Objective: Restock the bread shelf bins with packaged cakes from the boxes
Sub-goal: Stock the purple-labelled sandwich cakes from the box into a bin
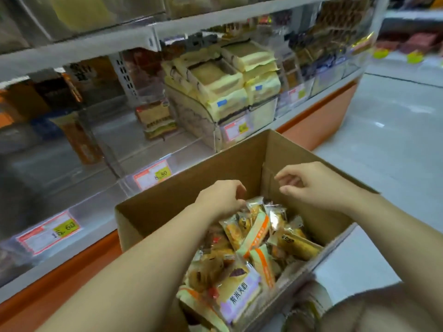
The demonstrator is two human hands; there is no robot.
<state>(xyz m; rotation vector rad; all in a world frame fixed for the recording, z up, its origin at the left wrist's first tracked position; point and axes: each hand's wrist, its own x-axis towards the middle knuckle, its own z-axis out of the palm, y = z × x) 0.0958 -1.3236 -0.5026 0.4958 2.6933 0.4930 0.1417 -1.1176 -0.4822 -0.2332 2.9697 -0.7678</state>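
An open cardboard box sits low in front of me, filled with several packaged cakes in clear, orange and purple wrappers. My left hand reaches into the box and pinches the top edge of an orange-striped cake packet. Over the box's far right side, my right hand hovers with loosely curled fingers, holding nothing. Clear acrylic shelf bins stand just behind the box; the nearest one holds only a single packet.
A bin stacked with pale yellow cake packs stands to the right of the near-empty one. Price tags hang on the bin fronts. An orange shelf base runs below. Pale floor tiles lie to the right.
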